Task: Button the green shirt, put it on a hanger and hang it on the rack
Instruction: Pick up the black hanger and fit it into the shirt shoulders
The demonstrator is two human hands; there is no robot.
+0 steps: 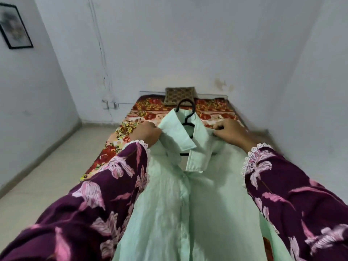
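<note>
Between both hands (148, 135) (232, 131): green shirt (184, 204), collar pinched; hanger (186, 114) inside.

A home bedroom: a low bed under a red floral printed sheet (150, 115), a patterned brown cushion (179, 95), a black-framed wall picture (15, 25).

Under your hands you have the green shirt (180, 204), a thin matt woven cloth, finely creased down the front and stiffer and smoother at the collar (177, 132), while the black hanger (185, 112) poking out of the neck looks like smooth plastic with a slight sheen. Your sleeves (94, 200) are a soft printed fabric edged with white lace at the cuffs. The bedspread (146, 112) is a plush floral cloth, the cushion (179, 96) a patterned woven textile, and the wall (169, 44) matt painted plaster.
</note>
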